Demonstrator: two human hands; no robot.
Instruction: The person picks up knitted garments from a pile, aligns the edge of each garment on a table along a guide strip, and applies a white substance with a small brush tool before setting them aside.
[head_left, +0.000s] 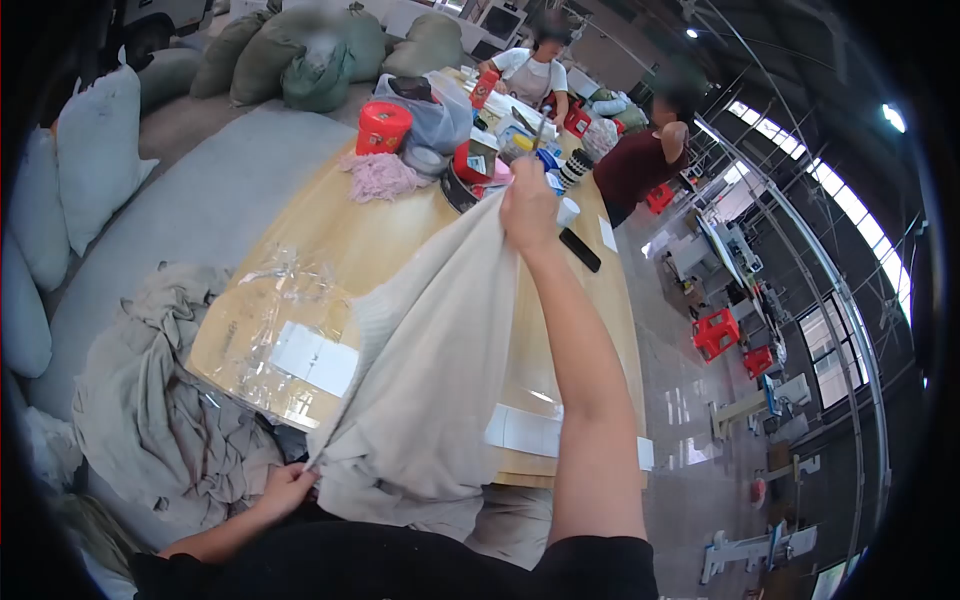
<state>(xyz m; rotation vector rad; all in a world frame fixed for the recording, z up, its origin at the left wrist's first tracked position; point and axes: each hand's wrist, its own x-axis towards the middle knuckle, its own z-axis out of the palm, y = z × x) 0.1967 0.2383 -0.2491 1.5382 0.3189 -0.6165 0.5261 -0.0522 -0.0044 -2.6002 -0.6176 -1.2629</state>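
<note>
Right hand (pixel 528 208): fingers closed around the gathered upper end of a beige knit garment (pixel 425 370), raised over the worktop (pixel 318 220). A slim metallic item (pixel 541 135) shows just above this fist; cannot tell whether it is gripped too.
Left hand (pixel 287 490): pinching the garment's lower edge near the wearer's body. Fabric slants between both hands, across the near worktop edge.
Left of the garment: white paper (pixel 315 358), clear plastic film (pixel 270 295). Right: black phone-like object (pixel 580 250). Far side: red tub (pixel 383 127), pink cloth (pixel 383 178).
</note>
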